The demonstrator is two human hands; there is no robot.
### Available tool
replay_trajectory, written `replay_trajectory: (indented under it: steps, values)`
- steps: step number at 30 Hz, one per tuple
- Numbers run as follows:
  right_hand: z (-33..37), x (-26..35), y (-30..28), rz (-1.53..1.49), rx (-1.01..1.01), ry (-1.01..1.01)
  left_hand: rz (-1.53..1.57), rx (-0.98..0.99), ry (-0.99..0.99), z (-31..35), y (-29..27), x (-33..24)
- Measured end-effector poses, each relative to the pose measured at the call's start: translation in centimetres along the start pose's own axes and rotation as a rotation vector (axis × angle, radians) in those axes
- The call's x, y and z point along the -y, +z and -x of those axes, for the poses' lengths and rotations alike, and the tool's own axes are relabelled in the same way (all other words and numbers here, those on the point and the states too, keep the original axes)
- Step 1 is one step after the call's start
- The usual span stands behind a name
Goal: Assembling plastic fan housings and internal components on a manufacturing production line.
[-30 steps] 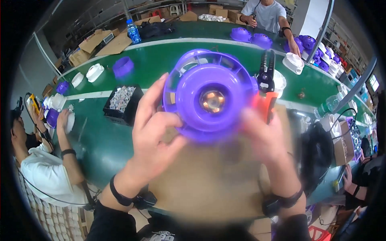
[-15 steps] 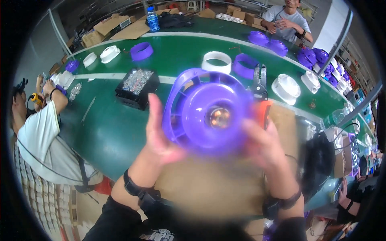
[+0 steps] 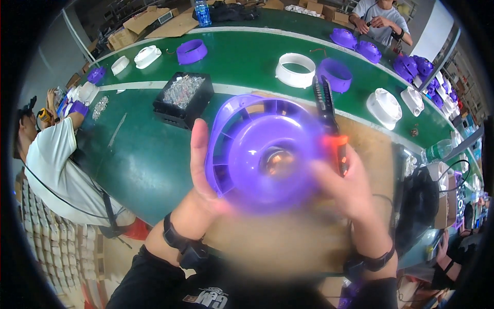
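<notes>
A round purple plastic housing (image 3: 247, 135) with a ribbed, slotted rim is held up in front of me, its middle opening showing something coppery inside. My left hand (image 3: 205, 177) grips its left side, thumb upright along the rim. On the other side, my right hand (image 3: 347, 180) is closed round black-and-orange wire stripper pliers (image 3: 337, 149), whose black jaws point away from me. The right fingers also reach the blurred right edge of the housing; whether they press on it I cannot tell.
A black bin (image 3: 181, 116) of small clear parts stands beyond my left hand. White rings (image 3: 295, 77) and purple rings (image 3: 192, 51) lie on the green belt (image 3: 242, 46). Cardboard (image 3: 363, 135) covers the table under my hands. A co-worker (image 3: 62, 170) sits at left, another (image 3: 383, 26) at far right.
The surroundings have shifted slightly in view. The housing is turned a little, and the pliers' jaws now tilt further left. Both hands keep their hold.
</notes>
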State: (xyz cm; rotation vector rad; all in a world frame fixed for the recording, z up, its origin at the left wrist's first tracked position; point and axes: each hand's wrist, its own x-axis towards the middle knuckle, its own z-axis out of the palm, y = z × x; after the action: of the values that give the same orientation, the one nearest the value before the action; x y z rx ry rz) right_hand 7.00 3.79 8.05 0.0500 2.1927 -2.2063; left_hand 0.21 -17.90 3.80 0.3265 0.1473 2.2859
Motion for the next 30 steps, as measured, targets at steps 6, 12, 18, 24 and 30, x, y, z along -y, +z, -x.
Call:
replay_trajectory:
  steps: [6,12,18,24,30]
  values:
    - [-0.2,0.4,0.4,0.028,0.029,-0.038,0.031,-0.026,0.113,0.5,-0.7,-0.6]
    - [1.3,2.3,-0.9,0.316,-0.167,-0.059,-0.262,-0.110,0.317,0.4,0.6,-2.5]
    - [2.9,4.3,0.9,0.971,-0.054,-0.275,-0.131,-0.024,0.398,0.3,1.3,-4.0]
    - [3.0,4.1,3.0,1.172,-0.114,-0.286,-0.444,-0.147,0.411,0.6,1.1,-4.4]
    - [2.7,3.7,4.2,1.287,-0.176,-0.341,-0.565,-0.240,0.429,1.1,1.0,-4.5]
